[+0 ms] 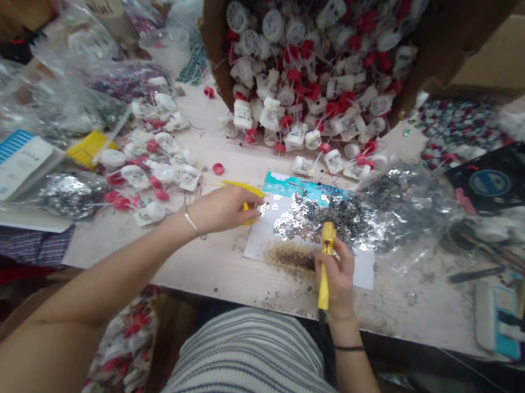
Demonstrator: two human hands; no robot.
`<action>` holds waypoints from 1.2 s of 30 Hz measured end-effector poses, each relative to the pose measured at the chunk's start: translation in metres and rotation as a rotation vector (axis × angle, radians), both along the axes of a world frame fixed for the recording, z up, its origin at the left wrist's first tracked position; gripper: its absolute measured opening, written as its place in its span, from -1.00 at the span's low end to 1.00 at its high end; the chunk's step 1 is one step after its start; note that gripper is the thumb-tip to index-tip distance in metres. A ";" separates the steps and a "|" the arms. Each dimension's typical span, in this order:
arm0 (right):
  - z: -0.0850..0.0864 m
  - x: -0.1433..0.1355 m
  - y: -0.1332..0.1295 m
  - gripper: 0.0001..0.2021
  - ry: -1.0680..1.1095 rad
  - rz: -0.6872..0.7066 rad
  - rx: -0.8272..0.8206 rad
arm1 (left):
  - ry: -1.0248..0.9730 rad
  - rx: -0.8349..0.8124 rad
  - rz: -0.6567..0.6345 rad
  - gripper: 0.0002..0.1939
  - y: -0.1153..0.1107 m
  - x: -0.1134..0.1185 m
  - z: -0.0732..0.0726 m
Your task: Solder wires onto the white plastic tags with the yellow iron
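Observation:
My right hand [341, 281] is wrapped round a yellow hand tool [325, 272] with a dark cord at its lower end. Its upper end points at a heap of small shiny metal pieces [292, 218] on a white and teal sheet [259, 243]. Over the sheet's left edge, my left hand [225, 207] has thumb and fingertips brought together; whatever is between them is too small to make out. Thin yellow strips [246, 188] lie by and partly under that hand. In front of the heap, a brown grainy patch [293, 255] covers part of the sheet.
A cardboard box [215, 32] full of white and red wired parts opens toward me. More such parts [156, 164] lie left. A clear bag [422, 211] of metal pieces adjoins the sheet. A power strip [495, 319] sits right, and a yellow block [91, 148] left.

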State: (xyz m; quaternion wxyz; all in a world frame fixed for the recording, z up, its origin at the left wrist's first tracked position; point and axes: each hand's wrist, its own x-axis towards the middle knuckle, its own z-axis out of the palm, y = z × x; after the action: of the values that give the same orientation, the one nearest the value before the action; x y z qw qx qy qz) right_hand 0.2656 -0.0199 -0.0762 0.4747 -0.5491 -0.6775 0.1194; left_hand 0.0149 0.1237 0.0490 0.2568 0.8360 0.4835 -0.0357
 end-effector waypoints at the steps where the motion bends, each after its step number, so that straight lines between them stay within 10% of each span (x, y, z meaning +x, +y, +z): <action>1: 0.001 0.001 -0.002 -0.67 -0.011 -0.010 0.032 | -0.035 0.051 0.031 -0.73 0.013 0.013 -0.006; 9: 0.013 -0.008 -0.011 -0.57 0.020 -0.046 0.174 | -0.037 0.370 0.185 -0.66 0.080 0.093 -0.039; 15: 0.022 -0.011 -0.015 -0.65 0.059 -0.108 0.165 | -0.181 0.286 0.148 -0.61 0.086 0.082 -0.051; 21: 0.029 -0.005 -0.022 -0.78 0.102 -0.199 0.141 | -0.770 0.176 0.148 -0.58 0.060 0.038 -0.014; 27: 0.043 -0.004 -0.026 -0.81 0.122 -0.245 0.126 | -0.359 0.023 -0.088 -0.73 0.016 0.014 0.044; 36: 0.053 -0.031 -0.013 -0.81 0.429 -0.090 -0.107 | -0.104 -0.479 -0.233 -0.67 -0.034 0.063 -0.009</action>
State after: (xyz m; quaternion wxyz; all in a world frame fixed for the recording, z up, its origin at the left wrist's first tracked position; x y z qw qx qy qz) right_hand 0.2348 -0.0330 -0.0232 0.5829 -0.5652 -0.5285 0.2479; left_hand 0.0775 0.0892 0.0402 0.4659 0.8022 0.3479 -0.1356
